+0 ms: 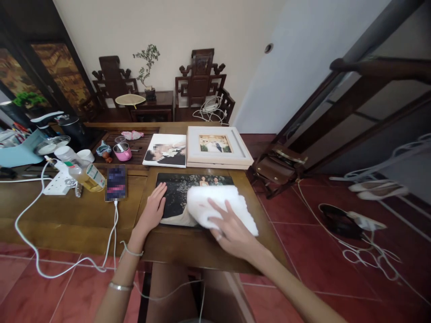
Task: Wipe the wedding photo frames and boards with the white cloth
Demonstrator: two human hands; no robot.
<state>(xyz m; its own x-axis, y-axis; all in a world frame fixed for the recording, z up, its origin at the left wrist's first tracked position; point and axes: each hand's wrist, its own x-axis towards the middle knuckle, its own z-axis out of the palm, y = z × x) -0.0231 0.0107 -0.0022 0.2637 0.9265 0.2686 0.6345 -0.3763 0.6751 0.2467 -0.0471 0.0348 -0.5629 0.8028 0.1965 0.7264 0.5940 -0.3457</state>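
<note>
A dark photo panel [173,197] with a picture of a couple lies flat on the wooden table. My left hand [155,206] rests on its left edge, fingers stretched out and holding nothing. Over the panel's right part and past its edge spreads a white cloth [242,208], which hides much of the picture. My right hand [229,226] presses down on this cloth with its fingers spread.
Behind the panel are a white-framed wedding photo [215,143] and a smaller photo book [164,150]. A phone [116,183] on a charging cable, a bottle of yellow liquid [90,177] and a power strip [57,181] stand left. A brown bag [278,168] hangs right.
</note>
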